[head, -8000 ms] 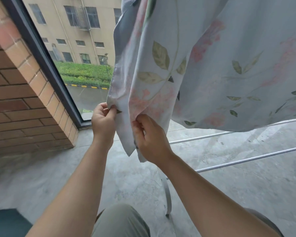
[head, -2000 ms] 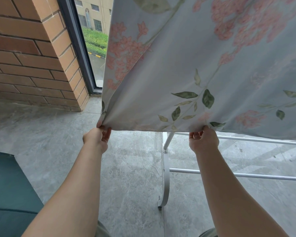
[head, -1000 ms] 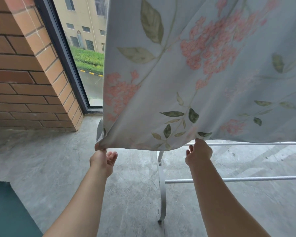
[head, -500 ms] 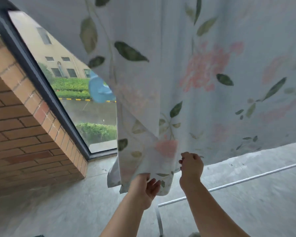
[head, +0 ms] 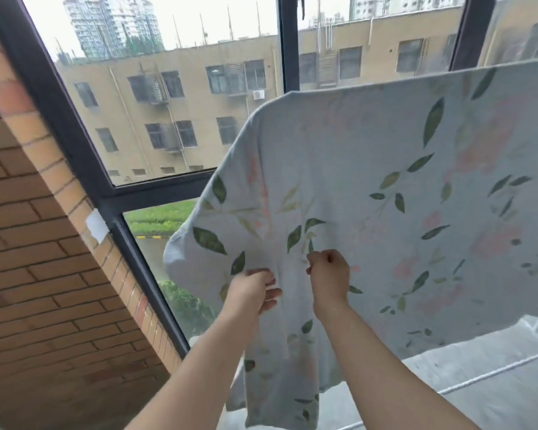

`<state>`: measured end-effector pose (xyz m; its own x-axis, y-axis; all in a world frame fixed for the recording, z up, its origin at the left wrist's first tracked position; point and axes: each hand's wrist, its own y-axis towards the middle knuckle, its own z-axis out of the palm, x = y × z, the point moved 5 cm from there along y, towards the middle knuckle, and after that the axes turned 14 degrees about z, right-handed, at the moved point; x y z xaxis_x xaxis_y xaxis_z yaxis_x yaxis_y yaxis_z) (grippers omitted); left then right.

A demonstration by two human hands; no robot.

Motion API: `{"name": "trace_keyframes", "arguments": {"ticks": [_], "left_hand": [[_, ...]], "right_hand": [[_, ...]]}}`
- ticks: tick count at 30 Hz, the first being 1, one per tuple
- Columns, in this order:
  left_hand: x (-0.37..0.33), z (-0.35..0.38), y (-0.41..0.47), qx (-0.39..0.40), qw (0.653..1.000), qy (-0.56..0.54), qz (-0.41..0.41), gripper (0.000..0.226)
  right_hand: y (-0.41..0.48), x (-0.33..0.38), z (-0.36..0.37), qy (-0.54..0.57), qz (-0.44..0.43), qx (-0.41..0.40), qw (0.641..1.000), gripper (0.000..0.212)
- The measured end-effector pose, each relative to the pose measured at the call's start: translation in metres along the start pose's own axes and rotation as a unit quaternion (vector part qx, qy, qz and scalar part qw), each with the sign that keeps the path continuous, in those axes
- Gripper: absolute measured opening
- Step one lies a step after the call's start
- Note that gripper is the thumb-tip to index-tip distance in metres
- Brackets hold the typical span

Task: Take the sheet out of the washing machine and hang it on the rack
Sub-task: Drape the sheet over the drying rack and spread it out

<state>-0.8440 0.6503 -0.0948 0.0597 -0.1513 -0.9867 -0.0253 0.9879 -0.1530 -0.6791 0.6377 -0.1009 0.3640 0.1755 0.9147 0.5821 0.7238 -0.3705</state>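
Balcony corner: brick wall (head: 44,290) sitting left of both hands, dark-framed window (head: 289,41) running above and beyond them, tan building (head: 199,135) showing through the glass. Straight ahead of the hands the sheet (head: 385,197) is hanging, draped over a support at its top edge, up and right of the right hand; fabric is hiding that support. Left hand (head: 255,293) is gripping a fold near the sheet's left side, thumb showing on the near face. Right hand (head: 328,274) is curling into a fist just beside it, pinching the fabric. Hands are sitting close, not touching. One sheet corner is drooping below both wrists. Thin white rack rail (head: 494,372) is running below and right of the right forearm, over grey floor (head: 510,405).
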Motion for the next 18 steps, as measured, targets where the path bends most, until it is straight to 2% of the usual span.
{"name": "trace_keyframes", "arguments": {"ticks": [3, 5, 7, 9, 11, 13, 15, 18], "left_hand": [[-0.078, 0.009, 0.004, -0.002, 0.987, 0.059, 0.152, 0.009], [-0.129, 0.015, 0.001, -0.024, 0.955, 0.107, 0.277, 0.008], [-0.171, 0.021, 0.000, -0.058, 0.899, 0.182, 0.393, 0.008], [-0.205, 0.030, -0.004, -0.098, 0.828, 0.251, 0.491, 0.008], [-0.233, 0.043, -0.005, -0.131, 0.753, 0.299, 0.571, 0.011], [-0.254, 0.057, 0.002, -0.146, 0.713, 0.338, 0.597, 0.018], [-0.267, 0.073, 0.014, -0.125, 0.715, 0.381, 0.572, 0.031], [-0.272, 0.091, 0.037, -0.081, 0.704, 0.469, 0.526, 0.045]], "right_hand": [[-0.007, 0.059, 0.011, -0.022, -0.073, 0.008, 0.997, 0.018], [-0.012, 0.101, 0.015, -0.042, -0.141, -0.001, 0.989, 0.028], [-0.019, 0.143, 0.017, -0.074, -0.213, -0.019, 0.974, 0.031], [-0.025, 0.181, 0.014, -0.102, -0.284, -0.031, 0.953, 0.019], [-0.029, 0.215, 0.008, -0.117, -0.375, -0.066, 0.917, 0.007], [-0.027, 0.244, 0.002, -0.157, -0.462, -0.145, 0.861, 0.005], [-0.019, 0.270, -0.001, -0.219, -0.501, -0.202, 0.812, 0.018], [-0.003, 0.302, 0.007, -0.339, -0.517, -0.178, 0.766, 0.034]]}}
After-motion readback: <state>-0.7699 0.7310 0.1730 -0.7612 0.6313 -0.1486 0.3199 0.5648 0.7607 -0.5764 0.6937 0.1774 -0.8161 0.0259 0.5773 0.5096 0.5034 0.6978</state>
